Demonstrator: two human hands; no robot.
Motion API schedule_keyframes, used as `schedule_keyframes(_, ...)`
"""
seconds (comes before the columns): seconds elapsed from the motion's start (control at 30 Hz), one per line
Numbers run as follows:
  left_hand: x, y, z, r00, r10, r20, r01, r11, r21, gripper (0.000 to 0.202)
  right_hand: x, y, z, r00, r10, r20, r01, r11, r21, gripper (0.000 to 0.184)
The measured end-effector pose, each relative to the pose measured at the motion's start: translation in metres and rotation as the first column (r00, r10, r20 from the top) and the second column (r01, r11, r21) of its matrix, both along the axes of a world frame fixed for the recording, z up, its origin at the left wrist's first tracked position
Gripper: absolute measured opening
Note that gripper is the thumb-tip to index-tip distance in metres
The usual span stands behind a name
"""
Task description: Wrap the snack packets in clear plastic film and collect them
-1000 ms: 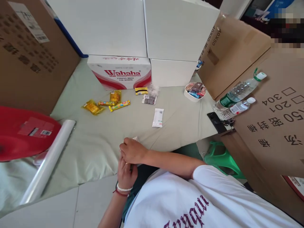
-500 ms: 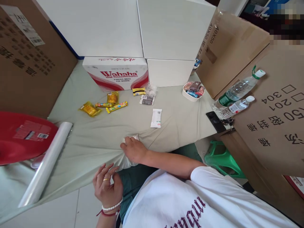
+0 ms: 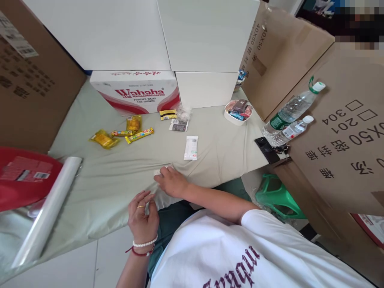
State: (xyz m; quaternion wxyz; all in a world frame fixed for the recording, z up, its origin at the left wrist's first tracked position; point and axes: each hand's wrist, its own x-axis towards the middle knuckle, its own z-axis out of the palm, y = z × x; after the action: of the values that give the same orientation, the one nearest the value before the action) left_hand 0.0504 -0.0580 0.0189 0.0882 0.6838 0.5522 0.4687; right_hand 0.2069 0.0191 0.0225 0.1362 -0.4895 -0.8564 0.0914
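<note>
At the near edge of the cloth, my right hand [image 3: 171,182] has its fingers curled down over a small whitish thing [image 3: 157,173], mostly hidden, that I cannot make out. Just left of it and lower, my left hand [image 3: 143,216], wearing a ring and bracelets, has bent fingers apart beside the table's edge. It holds nothing that I can see. Beyond the hands lies a white packet [image 3: 191,148]. Behind that are a dark-and-clear packet [image 3: 179,125], a crumpled clear wrapper [image 3: 183,112] and a small yellow packet [image 3: 168,115].
Several yellow-wrapped snacks [image 3: 104,139] lie left. A white bowl [image 3: 234,119] of packets, two water bottles [image 3: 290,131] and a phone [image 3: 266,150] are right. A Wahaha carton [image 3: 138,94] stands behind. A plastic roll [image 3: 49,212] and red container [image 3: 27,176] sit left; a green stool [image 3: 279,198] stands below.
My left hand has moved up and right, closer to my right hand and the cloth's edge. My right hand has shifted slightly, its fingers still curled. The view has swung a little to the right.
</note>
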Motion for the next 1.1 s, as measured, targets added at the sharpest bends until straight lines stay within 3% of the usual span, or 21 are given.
schedule_keyframes(0.1, -0.005, -0.007, 0.001, 0.997, 0.063, 0.032, -0.061, 0.996, -0.065, 0.016, 0.005, 0.002, -0.001, 0.999, 0.014, -0.037, -0.014, 1.000, 0.010, 0.024)
schedule_keyframes(0.2, -0.006, -0.014, 0.003, 0.989, 0.122, 0.088, -0.109, 0.985, -0.134, 0.018, 0.022, 0.000, 0.000, 0.969, -0.019, -0.248, 0.006, 0.999, -0.054, 0.024)
schedule_keyframes(0.27, -0.001, -0.016, 0.008, 0.975, 0.138, 0.172, -0.105, 0.976, -0.191, 0.019, 0.037, -0.003, 0.003, 0.855, -0.108, -0.507, 0.029, 0.986, -0.161, 0.023)
schedule_keyframes(0.3, 0.002, -0.016, 0.011, 0.961, 0.138, 0.240, -0.082, 0.971, -0.226, 0.020, 0.045, -0.005, 0.005, 0.745, -0.177, -0.643, 0.023, 0.970, -0.240, 0.021)
schedule_keyframes(0.37, 0.010, -0.011, 0.016, 0.911, 0.125, 0.393, 0.009, 0.947, -0.322, 0.027, 0.060, -0.008, 0.010, 0.466, -0.374, -0.801, -0.086, 0.883, -0.462, 0.019)
schedule_keyframes(0.43, 0.018, -0.002, 0.020, 0.808, 0.122, 0.577, 0.160, 0.896, -0.414, 0.046, 0.072, -0.013, 0.016, 0.272, -0.564, -0.780, -0.309, 0.716, -0.626, 0.031)
schedule_keyframes(0.5, 0.026, 0.007, 0.022, 0.645, 0.125, 0.754, 0.407, 0.779, -0.477, 0.062, 0.079, -0.020, 0.023, 0.215, -0.678, -0.703, -0.483, 0.552, -0.680, 0.040)
schedule_keyframes(0.57, 0.036, 0.014, 0.022, 0.503, 0.149, 0.852, 0.610, 0.637, -0.472, 0.064, 0.081, -0.030, 0.028, 0.214, -0.722, -0.658, -0.542, 0.473, -0.695, 0.044)
schedule_keyframes(0.63, 0.047, 0.020, 0.020, 0.446, 0.179, 0.877, 0.674, 0.577, -0.461, 0.054, 0.080, -0.039, 0.029, 0.210, -0.727, -0.653, -0.506, 0.491, -0.709, 0.044)
schedule_keyframes(0.7, 0.058, 0.023, 0.018, 0.456, 0.208, 0.865, 0.630, 0.611, -0.479, 0.048, 0.079, -0.046, 0.027, 0.230, -0.694, -0.682, -0.406, 0.569, -0.715, 0.045)
schedule_keyframes(0.77, 0.069, 0.025, 0.016, 0.494, 0.228, 0.839, 0.557, 0.658, -0.507, 0.048, 0.078, -0.053, 0.022, 0.299, -0.632, -0.715, -0.271, 0.662, -0.699, 0.046)
schedule_keyframes(0.83, 0.079, 0.025, 0.016, 0.540, 0.223, 0.812, 0.523, 0.667, -0.531, 0.046, 0.080, -0.059, 0.018, 0.380, -0.581, -0.720, -0.154, 0.728, -0.668, 0.045)
schedule_keyframes(0.97, 0.078, 0.024, 0.015, 0.620, 0.116, 0.776, 0.573, 0.609, -0.548, 0.044, 0.103, -0.064, 0.009, 0.414, -0.583, -0.699, -0.092, 0.737, -0.669, 0.039)
schedule_keyframes(1.03, 0.059, 0.028, 0.011, 0.725, 0.052, 0.687, 0.487, 0.667, -0.564, 0.045, 0.129, -0.058, 0.007, 0.375, -0.604, -0.703, -0.029, 0.751, -0.660, 0.039)
schedule_keyframes(1.1, 0.028, 0.035, 0.002, 0.880, 0.030, 0.474, 0.270, 0.789, -0.552, 0.043, 0.164, -0.042, 0.006, 0.322, -0.627, -0.709, 0.082, 0.765, -0.639, 0.040)
